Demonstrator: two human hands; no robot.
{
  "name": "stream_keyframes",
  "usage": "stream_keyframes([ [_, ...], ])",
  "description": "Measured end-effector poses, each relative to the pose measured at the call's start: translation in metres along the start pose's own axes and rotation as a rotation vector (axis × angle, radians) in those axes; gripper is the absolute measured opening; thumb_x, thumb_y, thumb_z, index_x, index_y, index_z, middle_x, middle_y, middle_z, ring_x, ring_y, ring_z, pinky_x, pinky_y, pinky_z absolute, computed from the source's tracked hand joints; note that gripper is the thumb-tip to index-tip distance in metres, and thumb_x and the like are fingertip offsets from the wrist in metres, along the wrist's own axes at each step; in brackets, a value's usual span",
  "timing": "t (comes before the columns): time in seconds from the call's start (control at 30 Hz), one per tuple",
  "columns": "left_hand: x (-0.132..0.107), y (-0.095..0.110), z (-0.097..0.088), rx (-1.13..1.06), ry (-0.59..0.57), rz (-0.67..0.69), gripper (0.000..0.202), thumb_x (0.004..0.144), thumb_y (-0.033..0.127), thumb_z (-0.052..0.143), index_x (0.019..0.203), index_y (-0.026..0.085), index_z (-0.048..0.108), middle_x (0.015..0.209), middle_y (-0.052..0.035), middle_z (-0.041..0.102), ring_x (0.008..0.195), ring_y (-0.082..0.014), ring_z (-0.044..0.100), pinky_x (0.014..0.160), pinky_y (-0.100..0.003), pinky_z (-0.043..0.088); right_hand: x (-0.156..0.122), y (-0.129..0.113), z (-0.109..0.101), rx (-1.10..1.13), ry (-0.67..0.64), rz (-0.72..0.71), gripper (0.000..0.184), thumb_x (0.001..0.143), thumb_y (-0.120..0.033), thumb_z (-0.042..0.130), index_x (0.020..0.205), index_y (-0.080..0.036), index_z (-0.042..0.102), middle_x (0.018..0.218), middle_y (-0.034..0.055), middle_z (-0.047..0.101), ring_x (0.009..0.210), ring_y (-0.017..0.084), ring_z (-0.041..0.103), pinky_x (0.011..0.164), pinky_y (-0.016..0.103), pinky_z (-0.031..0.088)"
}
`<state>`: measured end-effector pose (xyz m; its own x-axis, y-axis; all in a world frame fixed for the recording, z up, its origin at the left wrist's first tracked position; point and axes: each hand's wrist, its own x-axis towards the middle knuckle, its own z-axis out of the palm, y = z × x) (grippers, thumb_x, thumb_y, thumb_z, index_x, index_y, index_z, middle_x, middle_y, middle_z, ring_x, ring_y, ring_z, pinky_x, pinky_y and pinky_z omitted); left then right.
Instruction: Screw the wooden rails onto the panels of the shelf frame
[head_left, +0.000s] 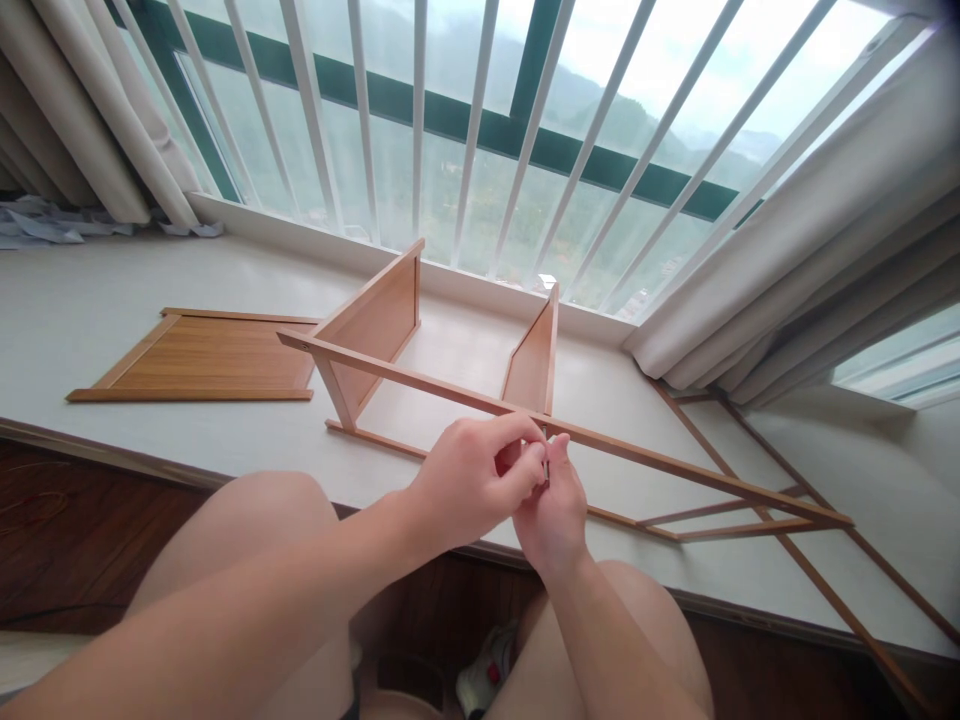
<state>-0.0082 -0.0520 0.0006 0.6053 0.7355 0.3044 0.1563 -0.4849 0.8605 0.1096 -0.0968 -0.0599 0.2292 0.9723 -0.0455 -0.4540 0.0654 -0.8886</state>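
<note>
In the middle of the head view both my hands meet at the near rail of a wooden frame [652, 462]. My left hand [469, 482] is closed in a pinch, thumb and index finger against a small slim metal piece [547, 470], perhaps a screw. My right hand [553, 515] is closed around the same piece from below, its thumb pointing up. Fingers cover most of the piece, so its exact kind is hidden. The frame stands on its side, with one panelled shelf [379, 320] at its left and a second panelled shelf [531, 360] behind my hands.
A loose wooden panel [217, 355] lies flat on the white window ledge [67, 300] at the left. Another slender wooden frame [806, 560] leans at the right. White window bars [420, 120] and curtains [795, 220] border the ledge. My knees are against its front edge.
</note>
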Motion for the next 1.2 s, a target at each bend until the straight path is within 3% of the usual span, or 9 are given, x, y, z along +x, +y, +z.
stream_keyframes([
  [0.1,-0.001,-0.004,0.006,-0.252,-0.03,-0.231,0.023,0.092,0.032,0.049,0.082,0.018,0.065,0.067,-0.0011,0.067,0.055,-0.0122,0.06,0.055,-0.023,0.045,0.002,0.001,-0.002,0.075,0.051,-0.017,0.056,0.093,-0.061,0.042,0.056,-0.02,0.037,0.048,-0.0045,0.033,0.043,0.01,0.034,0.042,0.024,0.026],
  [0.27,0.012,-0.014,0.004,-0.479,-0.088,-0.369,0.032,0.088,0.036,0.054,0.065,0.015,0.065,0.046,0.0009,0.054,0.039,-0.0087,0.048,0.039,-0.019,0.033,0.003,0.003,-0.003,-0.046,0.102,-0.08,0.057,0.094,-0.06,0.041,0.053,-0.02,0.038,0.045,-0.0036,0.035,0.042,0.01,0.037,0.043,0.025,0.026],
  [0.37,0.015,-0.019,0.006,-0.58,-0.068,-0.442,0.032,0.084,0.037,0.06,0.062,0.014,0.065,0.043,0.0021,0.049,0.036,-0.0069,0.042,0.038,-0.019,0.03,0.003,0.002,-0.004,-0.081,0.125,-0.082,0.058,0.094,-0.059,0.041,0.052,-0.02,0.037,0.045,-0.004,0.034,0.041,0.01,0.036,0.043,0.026,0.026],
  [0.53,0.011,-0.024,0.02,-0.799,-0.054,-0.504,0.029,0.079,0.038,0.066,0.063,0.014,0.063,0.048,0.0011,0.052,0.039,-0.0076,0.044,0.039,-0.02,0.03,0.0,0.005,-0.006,-0.211,0.169,-0.124,0.062,0.093,-0.062,0.04,0.047,-0.021,0.036,0.041,-0.0016,0.039,0.039,0.011,0.037,0.043,0.028,0.028],
  [0.7,0.009,-0.027,0.026,-0.979,-0.085,-0.534,0.042,0.08,0.04,0.066,0.052,0.016,0.046,0.042,0.0036,0.041,0.039,-0.0086,0.044,0.043,-0.022,0.033,-0.006,0.01,-0.008,-0.252,0.125,-0.188,0.057,0.093,-0.059,0.045,0.051,-0.02,0.045,0.045,-0.0004,0.043,0.046,0.014,0.043,0.046,0.027,0.031],
  [0.83,0.011,-0.027,0.024,-1.051,-0.107,-0.595,0.028,0.075,0.037,0.072,0.066,0.014,0.057,0.045,0.0077,0.034,0.038,-0.0052,0.033,0.041,-0.021,0.021,-0.013,0.008,-0.01,-0.303,0.098,-0.253,0.049,0.093,-0.049,0.049,0.054,-0.019,0.05,0.053,0.0008,0.048,0.054,0.014,0.044,0.053,0.028,0.034],
  [0.93,0.014,-0.026,0.023,-1.09,-0.134,-0.641,0.028,0.071,0.037,0.076,0.078,0.013,0.064,0.048,0.0091,0.032,0.04,-0.0037,0.024,0.041,-0.02,0.019,-0.016,0.006,-0.01,-0.308,0.113,-0.265,0.045,0.093,-0.045,0.049,0.056,-0.019,0.052,0.055,-0.0004,0.046,0.052,0.013,0.041,0.055,0.029,0.035],
  [1.2,0.014,-0.028,0.025,-1.141,-0.128,-0.66,0.031,0.069,0.037,0.077,0.085,0.013,0.068,0.05,0.0091,0.032,0.041,-0.0032,0.022,0.041,-0.019,0.02,-0.017,0.009,-0.012,-0.334,0.145,-0.279,0.043,0.092,-0.044,0.05,0.057,-0.019,0.052,0.055,-0.0008,0.043,0.054,0.013,0.04,0.053,0.029,0.03],
])
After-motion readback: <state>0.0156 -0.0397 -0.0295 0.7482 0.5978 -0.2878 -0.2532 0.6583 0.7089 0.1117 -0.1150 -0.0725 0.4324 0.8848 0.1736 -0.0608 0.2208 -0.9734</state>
